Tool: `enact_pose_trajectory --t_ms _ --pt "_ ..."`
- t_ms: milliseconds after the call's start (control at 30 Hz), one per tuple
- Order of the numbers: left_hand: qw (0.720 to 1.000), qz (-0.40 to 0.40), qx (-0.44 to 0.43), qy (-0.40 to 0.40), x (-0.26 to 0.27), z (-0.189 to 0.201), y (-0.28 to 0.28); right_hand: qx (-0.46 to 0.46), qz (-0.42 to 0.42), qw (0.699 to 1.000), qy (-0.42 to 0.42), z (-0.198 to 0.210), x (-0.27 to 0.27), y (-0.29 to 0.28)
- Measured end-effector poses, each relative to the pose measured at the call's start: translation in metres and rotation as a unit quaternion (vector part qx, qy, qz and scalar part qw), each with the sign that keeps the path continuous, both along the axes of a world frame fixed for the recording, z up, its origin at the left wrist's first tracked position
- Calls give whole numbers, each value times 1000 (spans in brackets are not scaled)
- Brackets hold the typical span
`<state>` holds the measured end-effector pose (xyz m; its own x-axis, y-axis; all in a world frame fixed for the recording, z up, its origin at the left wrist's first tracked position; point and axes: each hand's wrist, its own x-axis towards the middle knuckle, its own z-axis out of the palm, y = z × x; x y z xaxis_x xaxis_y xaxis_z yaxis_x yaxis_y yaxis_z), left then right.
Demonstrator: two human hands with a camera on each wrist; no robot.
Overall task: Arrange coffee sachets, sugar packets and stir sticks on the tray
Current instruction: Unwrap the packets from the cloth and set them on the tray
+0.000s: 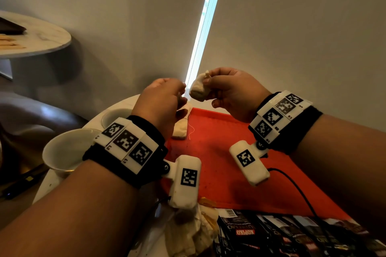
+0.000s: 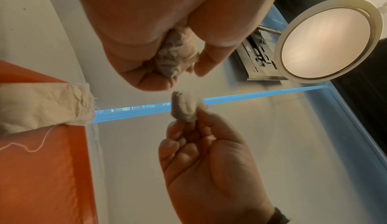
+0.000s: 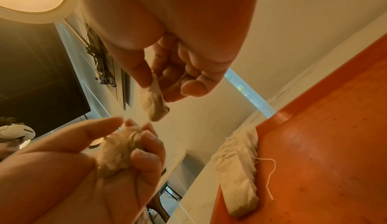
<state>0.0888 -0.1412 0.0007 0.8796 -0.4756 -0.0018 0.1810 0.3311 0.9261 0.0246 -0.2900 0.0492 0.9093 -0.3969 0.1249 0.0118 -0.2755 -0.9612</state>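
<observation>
Both hands are up at frame centre over the red tray: the right hand pinches a small white pouch, and the left hand has its fingers curled round a crumpled one. Another pouch lies on the tray's far left edge, and dark coffee sachets are fanned at lower right.

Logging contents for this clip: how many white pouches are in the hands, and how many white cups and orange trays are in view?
White pouches in hand: 2 (one in the left hand, one in the right hand)
White cups: 2
Orange tray: 1
Total: 5
Pouches lying on the tray and black sachets overlap too much to count.
</observation>
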Motion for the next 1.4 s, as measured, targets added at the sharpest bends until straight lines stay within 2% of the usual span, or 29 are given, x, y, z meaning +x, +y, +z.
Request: enact_pose_trajectory --t_ms 200,367,467,567,700,833,1000,1233,1300,1400 --pt "989 95 -111 13 6 9 5 -15 -32 998 54 -15 9 -10" --pt "988 118 -99 -3 12 7 6 -104 -41 980 165 -35 21 -7" --pt "989 117 -84 -18 12 6 6 -143 3 960 241 -43 26 3" --pt "991 108 -76 -16 14 6 7 -150 42 947 281 -51 31 13" --pt "990 98 -98 4 19 4 4 -181 34 938 295 -57 40 17" --pt "990 98 -101 22 18 3 4 -167 -14 944 284 -63 46 12" --pt "990 97 -96 28 18 4 4 -163 -15 948 273 -62 43 9" --pt "992 92 -80 21 12 7 5 -135 -57 971 187 -50 31 4" --pt "992 94 -86 24 10 7 5 -98 -41 978 178 -46 29 4" --pt "993 97 -72 19 9 10 6 -49 44 968 242 -44 25 9"
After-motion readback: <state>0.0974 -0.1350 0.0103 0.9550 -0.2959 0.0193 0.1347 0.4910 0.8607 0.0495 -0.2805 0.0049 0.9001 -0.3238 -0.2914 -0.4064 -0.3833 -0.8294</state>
